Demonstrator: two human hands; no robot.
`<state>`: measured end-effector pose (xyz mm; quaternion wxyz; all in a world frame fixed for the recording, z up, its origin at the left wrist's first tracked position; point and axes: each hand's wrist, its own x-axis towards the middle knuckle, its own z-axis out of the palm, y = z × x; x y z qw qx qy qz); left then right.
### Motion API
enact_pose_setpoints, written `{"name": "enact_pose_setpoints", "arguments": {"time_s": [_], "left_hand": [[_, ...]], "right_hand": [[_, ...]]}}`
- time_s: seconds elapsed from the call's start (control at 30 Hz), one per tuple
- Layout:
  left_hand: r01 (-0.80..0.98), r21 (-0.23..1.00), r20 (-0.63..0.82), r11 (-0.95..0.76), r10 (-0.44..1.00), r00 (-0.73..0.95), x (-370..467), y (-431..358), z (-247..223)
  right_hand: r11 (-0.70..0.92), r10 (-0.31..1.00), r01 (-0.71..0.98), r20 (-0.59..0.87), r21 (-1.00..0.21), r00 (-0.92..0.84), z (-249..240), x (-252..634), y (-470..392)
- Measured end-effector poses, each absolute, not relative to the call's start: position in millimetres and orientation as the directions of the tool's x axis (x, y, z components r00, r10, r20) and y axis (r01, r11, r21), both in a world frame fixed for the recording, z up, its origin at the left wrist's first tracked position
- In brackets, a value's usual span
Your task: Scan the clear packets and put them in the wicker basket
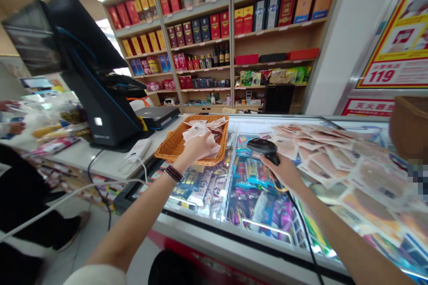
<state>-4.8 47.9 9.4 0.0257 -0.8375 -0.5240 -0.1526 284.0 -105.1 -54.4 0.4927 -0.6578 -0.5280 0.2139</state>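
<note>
My left hand [201, 146], with a dark bead bracelet at the wrist, reaches into an orange wicker basket [170, 146]. Its fingers are closed on a clear plastic packet [195, 130] with a barcode label. More such packets [217, 124] lie in the basket under and behind the hand. In my right hand [284, 170] is a black barcode scanner [262, 145], gripped by its handle, its head pointing left towards the basket. The scanner's cable [302, 227] hangs down past my wrist. Many flat, clear-wrapped packets [329, 167] are spread to the right of the scanner.
Beneath the basket is a glass-topped freezer [200, 222] with colourful packs inside. A black checkout terminal [96, 84] and a grey flat device [157, 116] stand left. A white cable [83, 187] crosses the lower left. Shelves of boxes [200, 31] line the back. A person's legs [30, 200] are at left.
</note>
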Motion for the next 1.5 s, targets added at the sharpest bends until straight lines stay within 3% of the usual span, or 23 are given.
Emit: {"name": "enact_pose_setpoints", "arguments": {"time_s": [0.07, 0.13, 0.3, 0.5, 0.73, 0.8, 0.87, 0.97, 1.03, 1.1, 1.23, 1.5], "left_hand": [[0.899, 0.210, 0.343, -0.384, 0.890, 0.300, -17.0, 56.3, 12.5], [0.922, 0.230, 0.355, -0.312, 0.909, 0.219, -31.7, 67.3, 11.5], [0.926, 0.311, 0.148, -0.215, 0.973, 0.176, -52.9, 78.8, 6.0], [0.968, 0.111, 0.275, -0.227, 0.943, 0.189, -40.3, 56.8, 17.6], [0.889, 0.047, 0.559, -0.456, 0.749, 0.354, -27.2, 44.6, 25.3], [0.884, 0.122, 0.571, -0.452, 0.760, 0.310, -24.2, 44.6, 26.7], [0.861, 0.285, 0.558, -0.422, 0.803, 0.209, -17.9, 45.3, 26.7], [0.639, 0.620, 0.529, -0.454, 0.844, 0.087, 3.4, 46.7, 22.1], [0.352, 0.816, 0.471, -0.458, 0.881, 0.055, 26.8, 46.1, 15.2], [0.055, 0.920, 0.385, -0.388, 0.921, 0.059, 55.6, 42.5, 4.9], [-0.257, 0.932, 0.287, -0.257, 0.954, 0.086, 114.4, 27.5, -25.0], [-0.385, 0.913, 0.194, -0.136, 0.974, 0.115, 169.1, 16.3, -83.1]], "right_hand": [[0.050, 0.902, 0.455, 0.236, -0.889, 0.362, -53.1, 285.0, -105.8], [0.060, 0.898, 0.416, 0.232, -0.907, 0.375, -52.5, 287.0, -106.4], [0.088, 0.895, 0.321, 0.216, -0.943, 0.390, -57.9, 294.5, -104.1], [0.091, 0.889, 0.275, 0.203, -0.957, 0.411, -60.5, 297.0, -101.5], [0.092, 0.873, 0.231, 0.190, -0.969, 0.448, -57.2, 299.5, -108.9], [0.090, 0.872, 0.214, 0.181, -0.973, 0.455, -55.7, 299.7, -111.5], [0.090, 0.867, 0.199, 0.175, -0.976, 0.466, -53.5, 299.2, -113.8], [0.094, 0.876, 0.189, 0.171, -0.978, 0.451, -49.5, 298.3, -117.2], [0.104, 0.885, 0.190, 0.178, -0.976, 0.430, -47.2, 299.1, -119.9], [0.107, 0.885, 0.203, 0.186, -0.973, 0.426, -45.0, 301.9, -123.1], [0.100, 0.872, 0.264, 0.212, -0.959, 0.442, -41.4, 315.8, -130.9], [0.011, 0.854, 0.564, 0.302, -0.826, 0.424, -39.7, 344.6, -145.5]]}}
